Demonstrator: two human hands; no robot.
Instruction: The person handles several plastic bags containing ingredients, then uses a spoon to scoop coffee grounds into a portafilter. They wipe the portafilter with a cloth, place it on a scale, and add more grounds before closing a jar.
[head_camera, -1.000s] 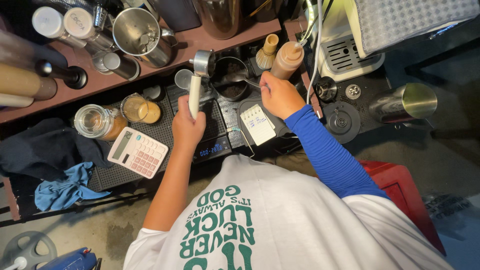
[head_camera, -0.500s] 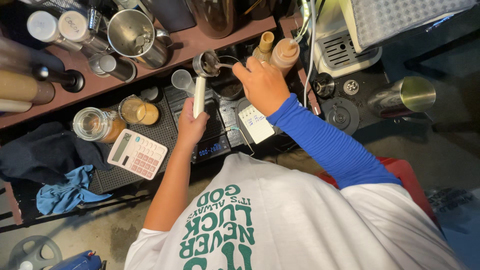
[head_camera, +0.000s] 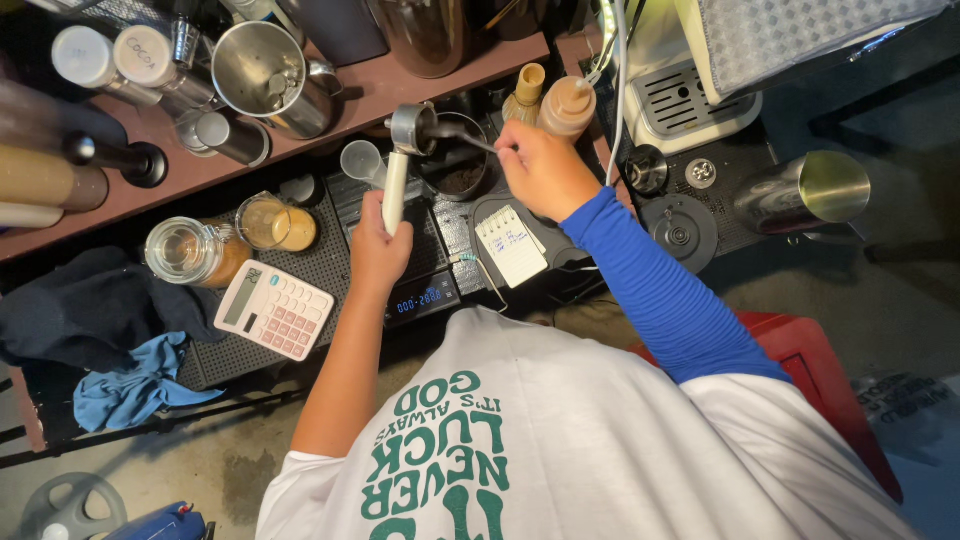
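Since the earlier frames the right hand (head_camera: 545, 170) has swung back from the squeeze bottles and now brings a spoon (head_camera: 462, 135) to the basket of the portafilter (head_camera: 405, 150), which the left hand (head_camera: 378, 250) has kept raised in much the same place. The portafilter sits just beyond the left hand's knuckles, its pale handle clenched in the fist, its metal basket hanging over the rim of a dark grounds container (head_camera: 455, 170) — the spoon's bowl appears to reach the basket, though whether they touch cannot be told. The right hand pinches the spoon's handle between its fingertips.

Directly under the left wrist lies a digital scale (head_camera: 425, 298) with a lit blue display. Between the two hands, nearer the right one, a small notepad (head_camera: 512, 245) rests on a dark pad. Just beyond the right hand stand two brown squeeze bottles (head_camera: 568, 105), close enough to crowd it. Out past the left hand are a clear measuring cup (head_camera: 360, 160), two glass jars (head_camera: 235, 235) and a white calculator (head_camera: 273, 308).

The left arm is bare and runs straight forward; the right arm, in a blue sleeve (head_camera: 665, 290), angles in from the side, wrist bent inward.
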